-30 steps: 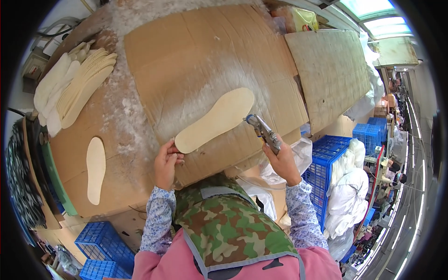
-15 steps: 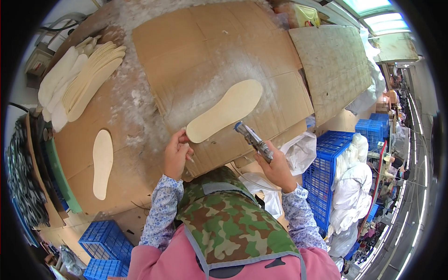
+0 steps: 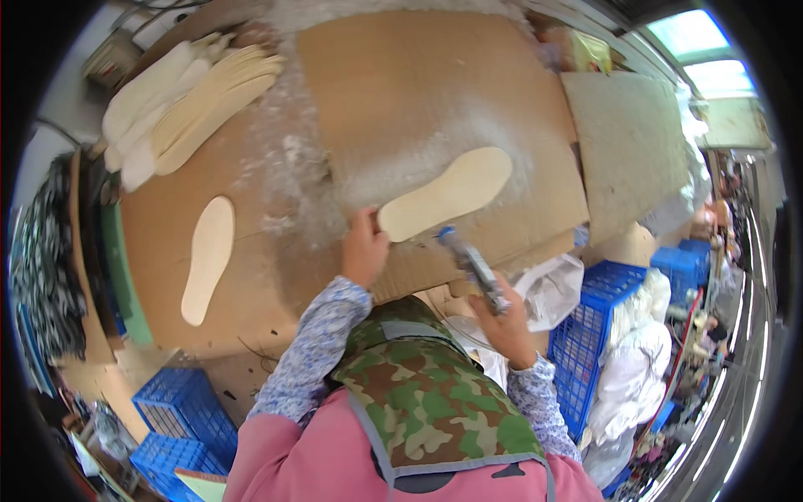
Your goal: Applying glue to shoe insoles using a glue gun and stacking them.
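A cream insole point(image 3: 447, 194) lies flat on a cardboard sheet point(image 3: 427, 92) in front of me. The fingers of my left hand point(image 3: 365, 251) are closed at its left end, pinching the edge. My right hand point(image 3: 503, 322) grips a metal spray gun point(image 3: 477, 269) with a blue tip, blurred by motion. That tip points at the insole's near edge, just short of it. To the left, a second insole point(image 3: 208, 259) rests by itself on the brown work surface. Further back is a stack of cream insoles point(image 3: 216, 109), beside paler white ones point(image 3: 150, 100).
White fuzzy residue coats the table around the cardboard. A stiff, worn board point(image 3: 631, 142) lies at the right. Blue crates stand below, at the right point(image 3: 577, 351) and lower left point(image 3: 188, 410). White bags point(image 3: 640, 368) fill the right side. Dark patterned pieces point(image 3: 50, 259) are piled far left.
The whole view has shifted, so the scene sits further right. Relative to the insole, the spray gun's tip has moved left along the near edge. My left hand stays at the insole's left end.
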